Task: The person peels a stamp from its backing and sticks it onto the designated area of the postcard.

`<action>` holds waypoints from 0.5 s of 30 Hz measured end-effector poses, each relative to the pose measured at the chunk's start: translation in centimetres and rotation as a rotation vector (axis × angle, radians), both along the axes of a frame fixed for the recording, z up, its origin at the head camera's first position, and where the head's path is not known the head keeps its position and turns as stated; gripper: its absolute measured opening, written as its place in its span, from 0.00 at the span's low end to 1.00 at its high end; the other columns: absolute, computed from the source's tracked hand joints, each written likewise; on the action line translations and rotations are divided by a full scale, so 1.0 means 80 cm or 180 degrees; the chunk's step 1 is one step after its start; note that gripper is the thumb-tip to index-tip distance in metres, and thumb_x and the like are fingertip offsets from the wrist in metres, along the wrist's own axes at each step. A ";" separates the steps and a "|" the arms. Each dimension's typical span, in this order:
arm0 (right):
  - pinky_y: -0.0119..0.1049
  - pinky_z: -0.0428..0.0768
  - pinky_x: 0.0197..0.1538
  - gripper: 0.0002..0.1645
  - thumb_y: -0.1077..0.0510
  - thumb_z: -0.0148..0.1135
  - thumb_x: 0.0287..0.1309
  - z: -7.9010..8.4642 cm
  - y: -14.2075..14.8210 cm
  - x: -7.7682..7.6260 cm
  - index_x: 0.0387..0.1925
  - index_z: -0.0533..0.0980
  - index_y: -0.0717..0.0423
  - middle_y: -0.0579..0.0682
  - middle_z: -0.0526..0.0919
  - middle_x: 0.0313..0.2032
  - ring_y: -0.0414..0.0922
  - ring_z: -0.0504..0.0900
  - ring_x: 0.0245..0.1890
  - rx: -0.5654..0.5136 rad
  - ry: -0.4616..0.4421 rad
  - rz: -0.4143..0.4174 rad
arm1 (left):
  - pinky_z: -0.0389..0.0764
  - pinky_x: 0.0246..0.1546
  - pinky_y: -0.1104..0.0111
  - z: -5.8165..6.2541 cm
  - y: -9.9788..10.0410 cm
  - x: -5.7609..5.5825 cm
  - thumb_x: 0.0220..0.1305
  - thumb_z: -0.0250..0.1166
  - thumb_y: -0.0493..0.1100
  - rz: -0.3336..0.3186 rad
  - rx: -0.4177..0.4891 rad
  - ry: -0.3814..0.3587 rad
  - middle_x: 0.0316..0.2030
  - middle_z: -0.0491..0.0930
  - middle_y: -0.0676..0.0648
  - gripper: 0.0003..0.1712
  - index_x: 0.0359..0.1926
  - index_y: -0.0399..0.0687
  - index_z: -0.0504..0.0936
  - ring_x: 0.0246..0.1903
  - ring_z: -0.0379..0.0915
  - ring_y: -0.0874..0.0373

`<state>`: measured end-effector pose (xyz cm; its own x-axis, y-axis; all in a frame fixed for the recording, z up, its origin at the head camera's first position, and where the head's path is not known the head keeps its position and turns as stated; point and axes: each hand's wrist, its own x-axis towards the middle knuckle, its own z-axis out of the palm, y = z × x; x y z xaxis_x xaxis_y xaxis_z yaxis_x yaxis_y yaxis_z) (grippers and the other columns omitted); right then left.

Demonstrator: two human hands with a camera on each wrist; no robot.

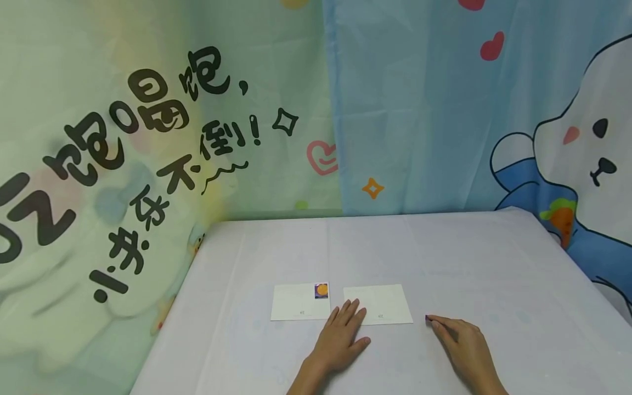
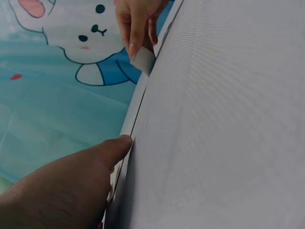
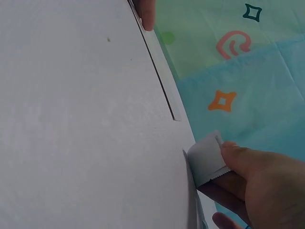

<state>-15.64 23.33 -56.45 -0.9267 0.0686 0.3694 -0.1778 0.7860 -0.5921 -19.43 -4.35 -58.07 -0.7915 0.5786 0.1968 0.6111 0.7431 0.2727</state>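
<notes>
Two white cards lie side by side on the white table. The left card bears a purple stamp with an orange disc at its upper right corner. My left hand rests with fingers extended on the lower left corner of the right card, which has a small printed mark near its bottom edge. To the right of that card, my right hand pinches another stamp between thumb and fingers. In the right wrist view this held stamp shows a pale back and a toothed edge, standing tilted close to the tabletop.
A white cloth covers the table. Behind it hang a green curtain with black lettering and a blue curtain with a cartoon animal at the right.
</notes>
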 end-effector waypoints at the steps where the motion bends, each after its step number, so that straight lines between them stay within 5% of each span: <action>1: 0.57 0.73 0.42 0.09 0.60 0.60 0.58 0.001 -0.001 0.000 0.39 0.81 0.60 0.58 0.84 0.37 0.60 0.81 0.38 0.0002 0.0016 0.0000 | 0.50 0.64 0.58 0.000 0.000 0.000 0.66 0.49 0.60 0.0008 0.0053 -0.0015 0.68 0.56 0.47 0.33 0.67 0.50 0.62 0.67 0.47 0.52; 15: 0.55 0.73 0.39 0.07 0.60 0.57 0.61 0.017 -0.027 0.004 0.36 0.80 0.58 0.54 0.85 0.32 0.57 0.81 0.34 -0.0136 0.0188 0.0099 | 0.51 0.64 0.58 0.003 0.001 -0.001 0.65 0.54 0.55 0.0062 0.0455 -0.0186 0.65 0.61 0.46 0.30 0.64 0.51 0.65 0.67 0.48 0.51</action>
